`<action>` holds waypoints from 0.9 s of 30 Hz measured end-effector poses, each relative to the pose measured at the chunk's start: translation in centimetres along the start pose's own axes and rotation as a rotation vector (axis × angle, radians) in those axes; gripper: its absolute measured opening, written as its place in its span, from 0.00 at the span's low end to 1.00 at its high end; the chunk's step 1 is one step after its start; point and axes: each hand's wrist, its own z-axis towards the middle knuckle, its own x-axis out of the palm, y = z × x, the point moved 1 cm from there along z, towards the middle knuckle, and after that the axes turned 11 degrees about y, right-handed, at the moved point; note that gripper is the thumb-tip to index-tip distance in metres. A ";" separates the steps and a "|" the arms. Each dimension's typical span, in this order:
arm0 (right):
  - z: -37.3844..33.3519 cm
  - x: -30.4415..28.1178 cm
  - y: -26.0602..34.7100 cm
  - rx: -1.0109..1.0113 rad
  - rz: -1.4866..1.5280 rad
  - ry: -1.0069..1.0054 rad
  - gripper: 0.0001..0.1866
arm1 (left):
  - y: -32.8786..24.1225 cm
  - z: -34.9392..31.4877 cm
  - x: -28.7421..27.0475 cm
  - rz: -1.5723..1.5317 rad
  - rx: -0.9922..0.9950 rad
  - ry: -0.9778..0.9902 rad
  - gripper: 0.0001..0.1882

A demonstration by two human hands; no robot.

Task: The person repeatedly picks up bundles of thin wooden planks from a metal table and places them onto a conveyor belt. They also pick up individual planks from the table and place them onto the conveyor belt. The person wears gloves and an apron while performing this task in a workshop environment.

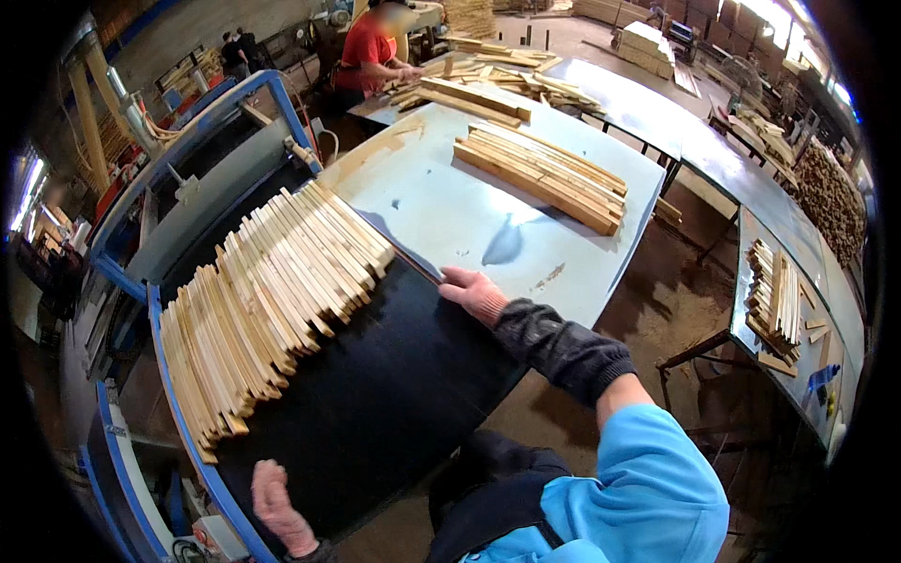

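Note:
A long row of narrow wooden strips (pixel 272 296) lies side by side on a black conveyor belt (pixel 394 394), their near ends uneven. My right hand (pixel 474 295), in a pale glove or bare, hovers at or rests on the seam between the belt and a light blue-grey metal table (pixel 394 178). Its fingers are stretched out and hold nothing. Low on the left, my left hand (pixel 280 507) is above the belt's near left corner, apart from the strips. Its fingers are extended close together, with nothing visible in them.
A stack of wooden battens (pixel 544 174) sits on the metal table. Beyond it, a person in a red shirt (pixel 369 49) works at a heap of loose strips (pixel 507 80). A blue machine frame (pixel 117 253) borders the belt. More strips (pixel 774 296) lie on the right-hand table.

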 end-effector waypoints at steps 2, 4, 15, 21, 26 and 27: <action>-2.3 -0.9 0.8 0.005 -0.108 -0.055 0.33 | -0.7 0.3 4.0 -0.189 0.035 0.069 0.21; -3.8 -3.7 -0.7 0.026 -0.104 -0.055 0.31 | -0.2 1.0 7.6 -0.329 0.046 0.137 0.23; -0.1 -28.8 -4.1 -0.131 -0.272 -0.537 0.34 | -1.9 2.7 23.3 -0.496 -0.041 0.388 0.22; 6.6 -37.3 1.4 0.232 -0.956 -0.608 0.43 | -7.0 4.0 36.6 -0.171 0.098 0.444 0.22; 11.2 -43.4 0.7 0.532 -1.048 -0.484 0.38 | -11.2 3.8 46.9 0.102 0.287 0.509 0.28; 12.1 -44.0 1.0 0.545 -1.043 -0.475 0.37 | -11.2 3.7 48.4 0.133 0.298 0.512 0.29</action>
